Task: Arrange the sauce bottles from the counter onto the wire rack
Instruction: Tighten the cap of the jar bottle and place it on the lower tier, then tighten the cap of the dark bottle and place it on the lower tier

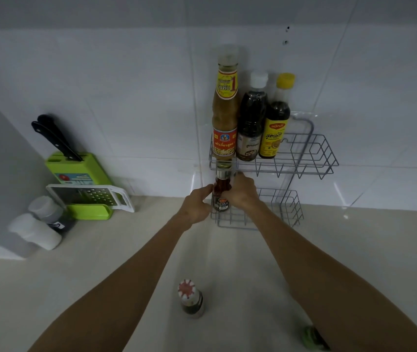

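Three bottles (250, 118) above our fingers; left hand (197, 204) and right hand (243, 191) clasp one small bottle (221, 193), its base possibly seated in the rack (311, 153).

Both forearms were bare, with no sleeves, watch or rings seen; the left hand (197, 203) and right hand (243, 190) wore no gloves

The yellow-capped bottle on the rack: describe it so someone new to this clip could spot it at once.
Find the wire rack on the white tiled wall, then its upper shelf, where three bottles stand in a row. The yellow-capped bottle is the rightmost and shortest, holding dark sauce behind a yellow label. Its neighbours have a white cap and a clear one.
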